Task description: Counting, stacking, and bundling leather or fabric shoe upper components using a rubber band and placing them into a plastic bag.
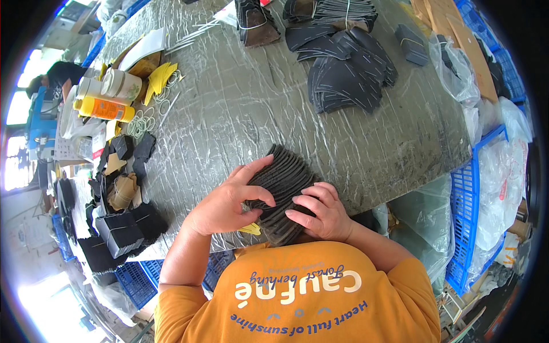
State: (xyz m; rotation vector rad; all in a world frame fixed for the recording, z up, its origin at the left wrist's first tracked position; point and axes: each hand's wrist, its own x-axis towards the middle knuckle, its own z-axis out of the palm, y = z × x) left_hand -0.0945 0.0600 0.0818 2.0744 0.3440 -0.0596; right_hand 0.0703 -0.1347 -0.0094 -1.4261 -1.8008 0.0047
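Note:
A fanned stack of dark, curved, flat pieces (284, 184) stands on edge at the near edge of the table, against my body. My left hand (231, 200) grips its left side, the index finger reaching toward the far end and the other fingers and thumb bent on the near part. My right hand (321, 210) is curled around the right side, fingertips on the pieces' edges and the thumb partly hidden. A bit of yellow material (250, 228) shows beneath my left hand.
Loose dark cut pieces (351, 71) and a tied bundle (256, 23) lie at the far side. Leftward are a yellow bottle (106, 108), rubber bands (140, 123) and black bundled pieces (121, 233). A blue crate (464, 214) with plastic bags stands right of the table.

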